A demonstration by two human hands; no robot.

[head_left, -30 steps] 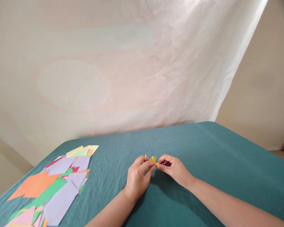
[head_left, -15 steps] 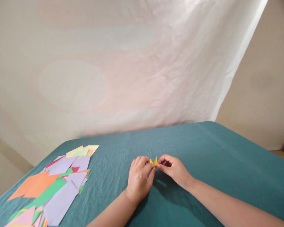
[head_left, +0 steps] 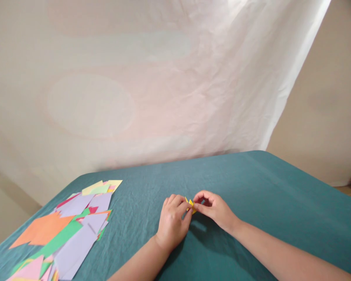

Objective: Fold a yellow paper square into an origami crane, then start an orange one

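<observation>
The upper field is filled by a pale hanging sheet (head_left: 163, 86), creased toward its right side. Below it, a table (head_left: 251, 187) is covered with dark green cloth. At the table's left side, a paper pile (head_left: 60, 239) is spread in overlapping lilac, orange, green, pink and pale yellow pieces, well apart from the hands. Near the middle of the table, the left hand (head_left: 172, 222) is positioned with its back turned upward, thumb and fingers brought together in a narrow pinch. Opposite it, the right hand (head_left: 217, 210) is likewise narrowed, thumb and index finger closed at the tips. A small yellow folded piece (head_left: 190, 202) is held between both sets of fingertips; its points are exposed above the grip, and its lower part is largely covered by the fingers.
</observation>
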